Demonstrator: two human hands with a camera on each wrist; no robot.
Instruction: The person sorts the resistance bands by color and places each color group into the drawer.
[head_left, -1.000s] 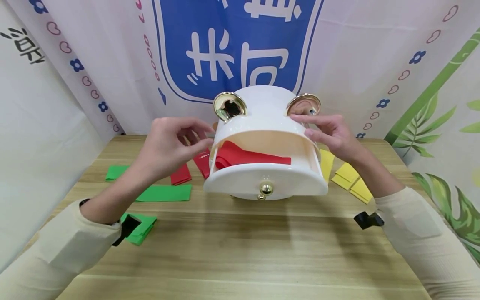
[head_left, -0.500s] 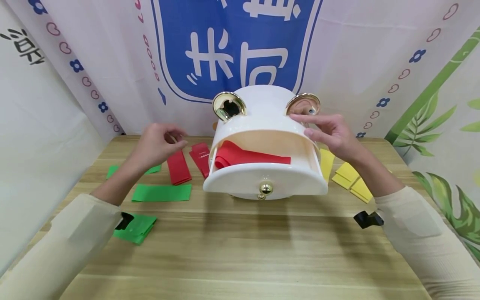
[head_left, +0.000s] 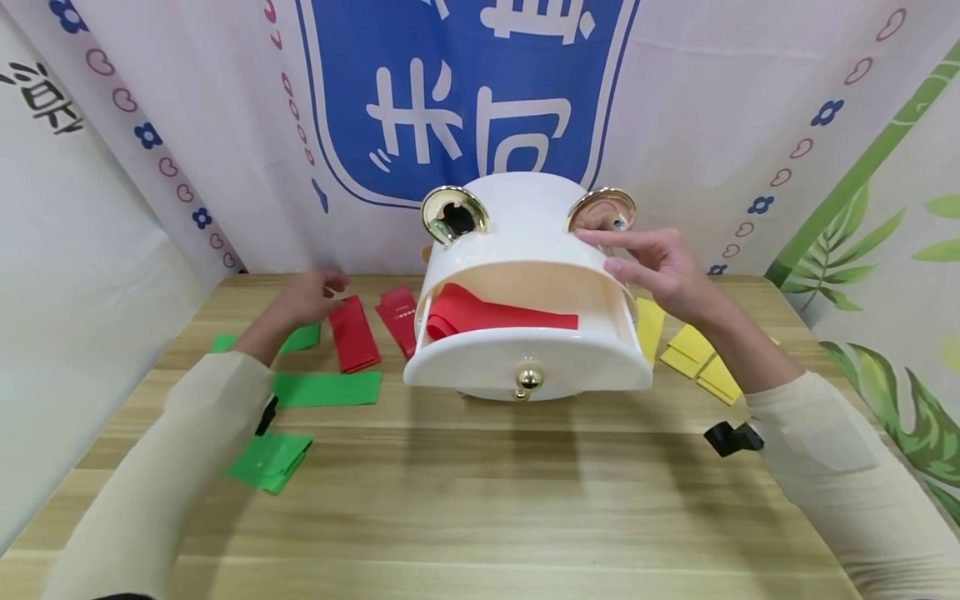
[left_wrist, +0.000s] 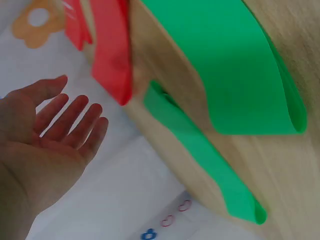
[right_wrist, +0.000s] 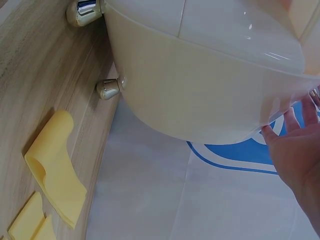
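Observation:
A white box (head_left: 525,200) with gold round eyes stands at the table's back, its drawer (head_left: 528,358) pulled out. Inside lies a folded red cloth strip (head_left: 495,315). My right hand (head_left: 660,271) rests its fingertips on the box's right side, below the right eye; in the right wrist view the hand (right_wrist: 300,150) touches the box (right_wrist: 200,90) wall. My left hand (head_left: 306,298), fingers loosely bent and holding nothing, is at the back left beside a folded red strip (head_left: 355,335). The left wrist view shows that hand (left_wrist: 55,135) near the red strip (left_wrist: 112,55), apart from it.
Left of the box lie another red strip (head_left: 397,321), a green strip (head_left: 327,389) and a folded green piece (head_left: 272,460). Yellow strips (head_left: 688,350) lie to the right. A printed curtain (head_left: 697,125) hangs behind the table (head_left: 480,508).
My left hand has moved away from the box's left side, leftward and back past the red strips. My right hand stays on the box, and the drawer has not moved.

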